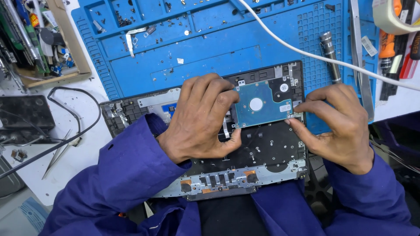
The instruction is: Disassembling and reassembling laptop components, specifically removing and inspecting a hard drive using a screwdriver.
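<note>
A small hard drive [261,105] with a blue-green circuit board and a round silver hub lies in the upper right of an opened black laptop chassis [271,148]. My left hand [199,118] grips the drive's left edge, thumb under its lower corner. Fingertips of my right hand [339,122] press on the drive's right edge. Both arms wear dark blue sleeves.
The chassis rests on a blue work mat [210,48] strewn with several screws and small metal parts. A white cable [306,52] crosses the mat. A silver torch [330,57], tape roll [387,17] and tools lie at right. Tweezers [59,153] and a black cable [65,126] lie at left.
</note>
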